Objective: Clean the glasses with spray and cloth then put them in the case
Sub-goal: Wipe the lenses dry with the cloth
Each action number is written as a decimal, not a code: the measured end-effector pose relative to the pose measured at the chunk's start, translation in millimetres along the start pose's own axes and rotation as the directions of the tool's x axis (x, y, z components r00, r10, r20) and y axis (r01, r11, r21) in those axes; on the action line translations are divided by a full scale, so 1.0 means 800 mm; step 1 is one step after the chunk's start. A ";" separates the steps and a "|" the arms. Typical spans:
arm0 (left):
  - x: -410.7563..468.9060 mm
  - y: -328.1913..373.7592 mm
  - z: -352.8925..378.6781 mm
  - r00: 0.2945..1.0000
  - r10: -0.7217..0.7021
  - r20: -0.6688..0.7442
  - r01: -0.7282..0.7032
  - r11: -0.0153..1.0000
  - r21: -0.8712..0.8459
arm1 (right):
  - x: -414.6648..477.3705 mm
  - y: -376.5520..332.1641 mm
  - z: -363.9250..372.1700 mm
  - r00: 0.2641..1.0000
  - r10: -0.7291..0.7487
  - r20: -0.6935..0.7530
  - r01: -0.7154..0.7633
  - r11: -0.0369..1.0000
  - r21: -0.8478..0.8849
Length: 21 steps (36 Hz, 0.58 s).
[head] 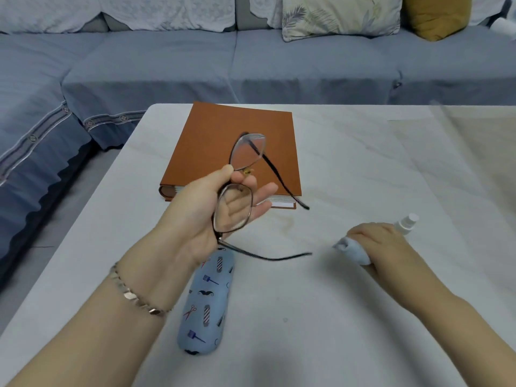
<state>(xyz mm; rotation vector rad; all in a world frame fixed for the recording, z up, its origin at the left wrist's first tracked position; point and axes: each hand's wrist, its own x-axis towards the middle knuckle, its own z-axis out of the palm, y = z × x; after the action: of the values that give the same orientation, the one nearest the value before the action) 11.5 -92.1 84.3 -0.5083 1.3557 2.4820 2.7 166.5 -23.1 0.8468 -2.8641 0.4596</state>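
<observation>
My left hand (203, 213) holds a pair of dark thin-framed glasses (245, 155) by the bridge, above the table, with both arms unfolded and pointing right. Below that wrist a light blue glasses case (206, 303) printed with barber motifs lies shut on the table. My right hand (379, 241) rests on the table at the right, closed around a bunched pale blue cloth (351, 250). A small white spray bottle (406, 223) lies just behind that hand, partly hidden by it.
A thick brown book (223, 141) lies on the white table (335, 317) behind the glasses. A blue sofa (251, 60) with cushions runs along the far and left sides, beyond the table edge.
</observation>
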 end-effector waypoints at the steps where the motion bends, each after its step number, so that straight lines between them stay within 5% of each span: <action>1: -0.001 0.001 -0.001 1.000 0.000 0.015 -0.001 0.997 0.075 | -0.001 0.000 -0.007 0.999 0.029 -0.037 -0.025 0.996 0.089; 5: -0.006 -0.009 -0.002 0.991 -0.086 0.105 0.048 0.945 0.323 | 0.020 -0.031 -0.037 0.916 0.374 -0.145 -0.230 0.786 0.575; 8: -0.009 -0.017 -0.001 0.965 -0.194 0.175 0.111 0.911 0.398 | 0.046 -0.047 -0.050 0.891 0.433 -0.136 -0.234 0.695 0.680; 10: -0.011 -0.019 -0.002 0.950 -0.241 0.196 0.138 0.892 0.431 | 0.058 -0.058 -0.050 0.869 0.487 -0.081 -0.231 0.546 0.806; 17: -0.014 -0.023 -0.004 0.940 -0.277 0.199 0.153 0.864 0.480 | 0.061 -0.092 -0.030 0.971 0.230 0.061 -0.117 0.241 0.963; 21: -0.014 -0.028 0.001 0.939 -0.288 0.187 0.169 0.862 0.478 | 0.057 -0.094 -0.016 0.954 0.301 0.003 -0.090 0.275 0.957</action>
<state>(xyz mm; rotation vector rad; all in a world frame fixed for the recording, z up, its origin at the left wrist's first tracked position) 30.4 -80.7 72.8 -0.2178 1.5944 1.8712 6.1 87.0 17.5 0.4128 -2.2424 2.3081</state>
